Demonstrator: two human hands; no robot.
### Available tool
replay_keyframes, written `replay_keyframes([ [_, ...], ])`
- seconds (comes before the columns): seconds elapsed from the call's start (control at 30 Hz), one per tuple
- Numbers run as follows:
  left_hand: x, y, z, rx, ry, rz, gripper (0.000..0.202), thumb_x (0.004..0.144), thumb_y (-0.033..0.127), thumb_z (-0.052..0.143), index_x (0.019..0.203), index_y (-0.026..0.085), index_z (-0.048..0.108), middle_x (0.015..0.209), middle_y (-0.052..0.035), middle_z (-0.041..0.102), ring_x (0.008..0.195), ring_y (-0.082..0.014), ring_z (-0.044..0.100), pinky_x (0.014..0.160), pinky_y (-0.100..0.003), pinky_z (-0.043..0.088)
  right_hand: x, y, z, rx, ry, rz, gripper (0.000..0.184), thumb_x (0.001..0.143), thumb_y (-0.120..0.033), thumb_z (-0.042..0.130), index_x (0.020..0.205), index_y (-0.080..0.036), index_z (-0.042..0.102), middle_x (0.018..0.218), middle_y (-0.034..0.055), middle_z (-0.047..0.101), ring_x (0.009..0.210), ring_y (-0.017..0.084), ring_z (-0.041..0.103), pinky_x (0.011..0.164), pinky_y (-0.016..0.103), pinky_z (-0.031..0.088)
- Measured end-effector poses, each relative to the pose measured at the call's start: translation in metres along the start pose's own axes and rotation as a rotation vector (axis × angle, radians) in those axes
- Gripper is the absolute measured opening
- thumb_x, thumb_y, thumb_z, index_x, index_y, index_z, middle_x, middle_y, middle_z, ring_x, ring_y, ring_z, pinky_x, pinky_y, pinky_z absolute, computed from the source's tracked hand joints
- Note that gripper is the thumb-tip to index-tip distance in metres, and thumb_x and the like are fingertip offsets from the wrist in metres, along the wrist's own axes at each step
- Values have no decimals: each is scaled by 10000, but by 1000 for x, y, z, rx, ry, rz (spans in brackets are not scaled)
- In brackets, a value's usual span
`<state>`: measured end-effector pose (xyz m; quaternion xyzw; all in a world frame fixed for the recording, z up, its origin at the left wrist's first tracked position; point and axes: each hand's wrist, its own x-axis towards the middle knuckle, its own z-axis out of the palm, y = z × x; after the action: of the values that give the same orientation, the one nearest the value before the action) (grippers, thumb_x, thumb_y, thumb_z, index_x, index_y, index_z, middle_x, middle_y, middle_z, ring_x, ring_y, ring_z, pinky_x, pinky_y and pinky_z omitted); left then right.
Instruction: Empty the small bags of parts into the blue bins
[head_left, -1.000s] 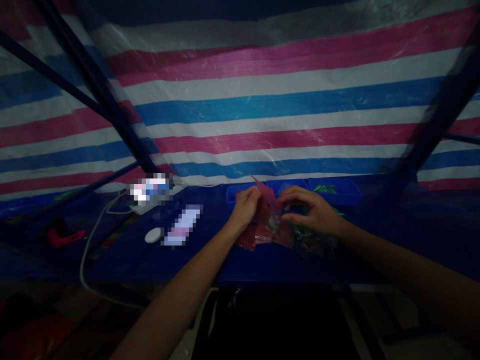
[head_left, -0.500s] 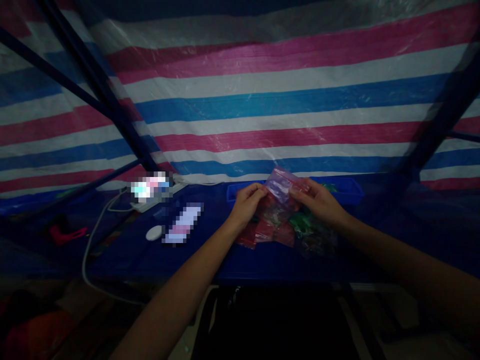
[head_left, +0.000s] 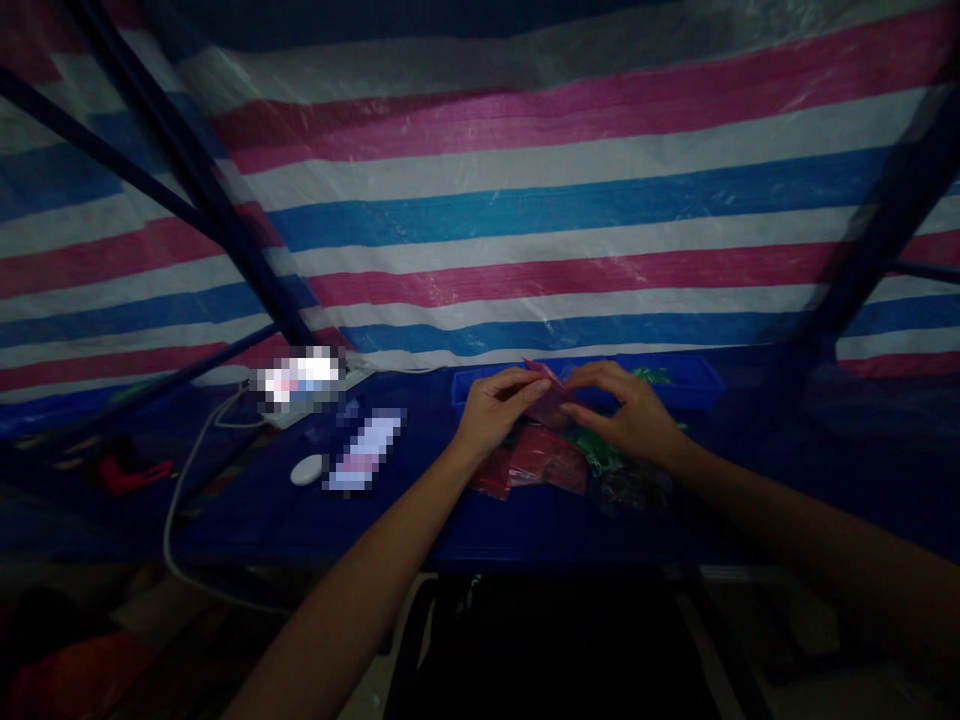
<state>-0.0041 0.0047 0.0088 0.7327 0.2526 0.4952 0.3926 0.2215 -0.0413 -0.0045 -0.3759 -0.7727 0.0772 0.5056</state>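
My left hand (head_left: 491, 408) pinches a small pinkish-red clear plastic bag (head_left: 546, 398) between thumb and fingers, above the table. The bag is tilted so that it shows narrow, with one corner pointing up. Close at its right side is my right hand (head_left: 622, 405), thumb and forefinger spread apart; whether the thumb touches the bag is hard to see. Beneath the hands lie several red plastic packets (head_left: 547, 458), a green packet (head_left: 600, 450) and a dark clear packet (head_left: 634, 487).
Behind the hands stands a long blue tray (head_left: 694, 383) with green pieces (head_left: 652, 376) in it. A blurred-out phone-like screen (head_left: 365, 450), a white round object (head_left: 307, 470) and a white power strip (head_left: 289, 412) with a cable lie left on the blue table (head_left: 420, 520).
The bag has turned from facing me to nearly edge-on and come lower. My right hand has loosened from it, its fingers now apart. My left hand keeps hold.
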Motion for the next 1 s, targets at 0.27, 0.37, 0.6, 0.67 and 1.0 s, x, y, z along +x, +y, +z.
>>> replay_keyframes([
  [0.27,3,0,-3,182,127,143,154,831,378,823,925,256,824,1317,-85,661,1209,-251,610,1031,-416,496,-1,6,-2,195,-38,233,241,926,-483,689,952,-247,734,956,58,752,905,248,700,850,423,566],
  [0.37,3,1,-4,194,126,170,122,854,362,804,930,268,819,1407,-62,639,1316,-265,566,1138,-475,428,-1,7,0,287,-42,293,281,902,-500,713,998,-236,730,993,69,763,919,245,712,867,429,579],
  [0.6,-1,0,-1,81,64,-2,217,881,394,767,991,210,801,1018,-82,790,935,-214,728,893,-375,573,-1,5,3,338,-117,285,356,865,-436,763,1181,-277,726,1056,71,764,952,254,728,912,471,598],
  [0.67,-2,0,1,34,63,-23,237,871,397,776,985,190,784,1028,-93,786,927,-208,730,880,-363,580,-1,7,3,308,-148,260,271,891,-458,731,1092,-279,763,1053,53,774,961,253,732,929,469,592],
  [1.0,2,-8,2,-142,64,-112,534,814,344,838,1276,190,618,979,-62,766,890,-181,744,840,-306,589,-1,17,4,536,-48,490,352,788,-509,831,1003,-235,778,1006,56,808,905,240,760,884,423,615],
])
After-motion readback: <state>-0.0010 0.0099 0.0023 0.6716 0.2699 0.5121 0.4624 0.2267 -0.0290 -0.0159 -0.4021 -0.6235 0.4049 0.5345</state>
